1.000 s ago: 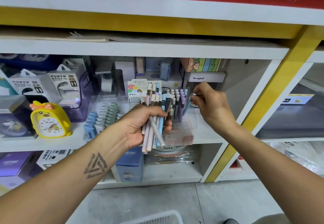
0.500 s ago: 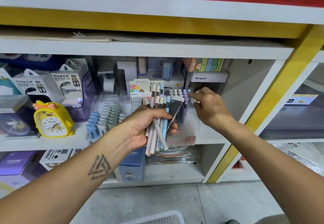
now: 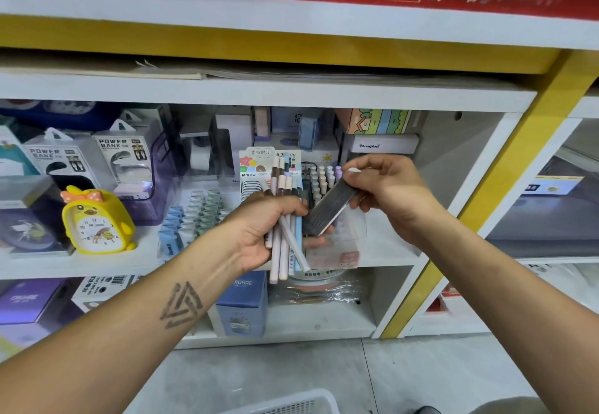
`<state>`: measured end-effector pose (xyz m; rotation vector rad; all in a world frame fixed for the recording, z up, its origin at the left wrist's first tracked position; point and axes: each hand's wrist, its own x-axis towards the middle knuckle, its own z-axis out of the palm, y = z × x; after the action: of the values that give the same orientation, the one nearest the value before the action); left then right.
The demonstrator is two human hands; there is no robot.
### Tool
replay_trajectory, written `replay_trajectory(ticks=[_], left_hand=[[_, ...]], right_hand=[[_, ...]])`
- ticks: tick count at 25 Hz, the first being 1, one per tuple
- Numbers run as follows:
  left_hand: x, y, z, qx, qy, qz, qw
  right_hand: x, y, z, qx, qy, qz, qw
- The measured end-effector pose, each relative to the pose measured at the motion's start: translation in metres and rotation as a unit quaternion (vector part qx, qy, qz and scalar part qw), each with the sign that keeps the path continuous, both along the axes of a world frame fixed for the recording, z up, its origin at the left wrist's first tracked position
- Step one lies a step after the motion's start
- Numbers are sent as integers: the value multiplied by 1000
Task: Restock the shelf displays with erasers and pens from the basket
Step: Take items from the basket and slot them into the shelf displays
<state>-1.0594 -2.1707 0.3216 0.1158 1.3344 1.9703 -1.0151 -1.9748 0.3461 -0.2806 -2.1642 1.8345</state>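
Head view: I look down and forward at a white shelf unit, both my bare forearms reaching in.
Far left: a yellow duck clock (image 3: 95, 221) stands on the middle shelf (image 3: 392, 253), with boxed power banks (image 3: 124, 157) behind it.
Left of centre: rows of small blue and green erasers (image 3: 189, 216) sit in a clear display on the same shelf.
Left hand (image 3: 262, 229): clenched around a bundle of pens (image 3: 285, 219), pastel pink, cream, brown and blue, held upright just in front of the shelf edge, their lower ends hanging below my palm.
Centre: a clear pen display (image 3: 324, 183) behind the bundle holds capped pens standing upright.
Right hand (image 3: 385, 187): pinching the upper end of a dark flat object (image 3: 329, 208), blurred so I cannot tell what it is; it slants down toward my left fingertips and seems to touch them.
Bottom edge: the rim of a white basket (image 3: 291, 404) shows on the floor, well below my hands.
Risk, left hand: I judge the bundle loosely fanned, so easing my grip to free one pen could let several slide out onto the floor.
Risk, right hand: the slanted object is held only at one end, so it may twist free.
Risk, shelf: pushing pens in blind could topple those already standing.
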Motion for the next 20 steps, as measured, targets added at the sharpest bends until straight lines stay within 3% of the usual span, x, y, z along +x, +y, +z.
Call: replay_trajectory(ticks=[4,10,12,14,17,20], left_hand=[[-11,-16,6,-37,20,36,998],[-26,-49,19,-79,38,111,990],[-28,-60,22,-82,37,127,988],[-30,-70,22,-84,35,144,985],[-31,-82,22,-81,26,153,985],[-31,-90,21,-84,28,145,985]], right_hand=[[-3,12,4,-27,40,-15,999],[-3,-3,5,-25,27,174,984],[-7,-15,5,30,32,188,981],[-13,-28,2,160,38,148,975],[-22,-45,-9,341,46,116,932],[-27,-57,-19,384,54,145,910]])
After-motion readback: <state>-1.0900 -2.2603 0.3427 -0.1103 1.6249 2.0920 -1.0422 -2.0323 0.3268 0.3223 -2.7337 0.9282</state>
